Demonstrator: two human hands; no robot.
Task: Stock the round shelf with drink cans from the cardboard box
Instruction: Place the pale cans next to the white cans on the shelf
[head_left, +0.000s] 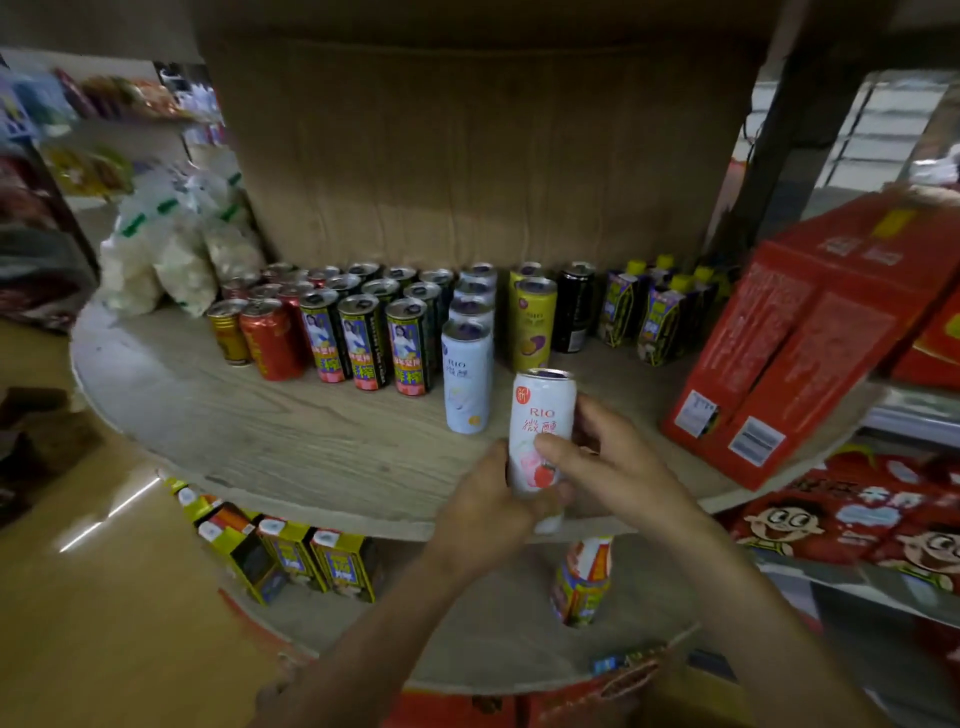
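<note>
One slim white can (540, 431), smooth metal with red lettering and pink fruit printed on it, is upright in both hands just above the front edge of the round shelf (291, 436). The left hand (488, 499) has its grip closed round the can's lower part; the right hand (608, 462) has its grip closed on the can too, thumb across the front. The can's base is hidden by the fingers.

The shelf is a pale, grainy wooden disc around a cardboard-wrapped column (467, 156). On it, just beyond the held can, stand four pale lavender cans (466, 382) in a single file running back. Beside them are two yellow cans (532, 322) and one black can (574, 306). To the left, three green-and-black cans (363, 340) form a front row with more behind, too packed to count, then red cans (270, 340) and one gold can (228, 332). Yellow-capped cartons (657, 322) and glossy red boxes (789, 353) sit to the right.
</note>
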